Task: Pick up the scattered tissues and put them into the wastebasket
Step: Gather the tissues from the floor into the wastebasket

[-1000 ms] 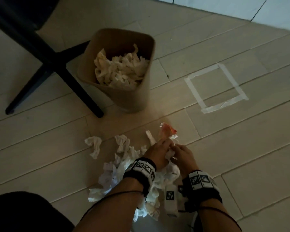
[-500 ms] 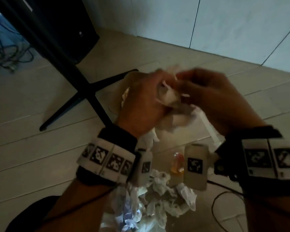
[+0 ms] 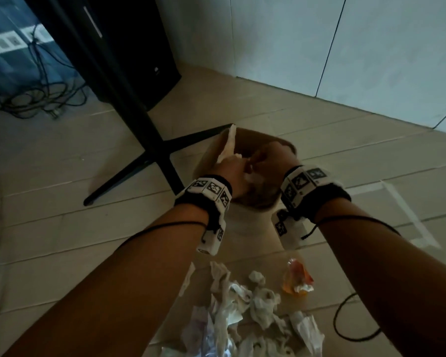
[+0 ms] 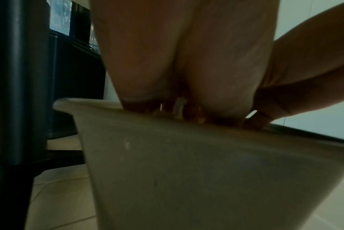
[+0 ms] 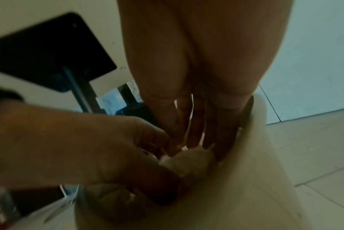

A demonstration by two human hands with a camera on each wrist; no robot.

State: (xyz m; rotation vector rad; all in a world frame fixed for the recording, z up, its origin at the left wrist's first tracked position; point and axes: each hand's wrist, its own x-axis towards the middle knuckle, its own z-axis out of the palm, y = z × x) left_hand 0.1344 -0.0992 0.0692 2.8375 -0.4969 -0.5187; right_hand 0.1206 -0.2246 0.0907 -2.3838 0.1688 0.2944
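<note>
The tan wastebasket point(image 3: 273, 141) stands on the floor ahead, and both hands are down in its mouth. My left hand point(image 3: 232, 172) curls round a wad of white tissues point(image 3: 251, 176); one strip point(image 3: 229, 143) sticks up past the rim. My right hand point(image 3: 271, 161) faces it. In the right wrist view its fingers point(image 5: 194, 124) point straight down against the tissue wad point(image 5: 186, 160), beside the basket wall point(image 5: 255, 179). The left wrist view shows the basket wall point(image 4: 186, 171) hiding my left fingertips. Several crumpled tissues point(image 3: 258, 305) lie on the floor below my forearms.
An orange wrapper point(image 3: 296, 279) lies beside the tissue pile. A black stand point(image 3: 150, 140) spreads its legs just left of the basket, with a black box point(image 3: 139, 60) and cables point(image 3: 36, 99) behind. A tape square point(image 3: 402, 215) and a black cord point(image 3: 345, 323) are at right.
Both hands lifted a bunch of tissues off the floor pile, carried it up and forward, and are now lowered into the wastebasket's mouth.
</note>
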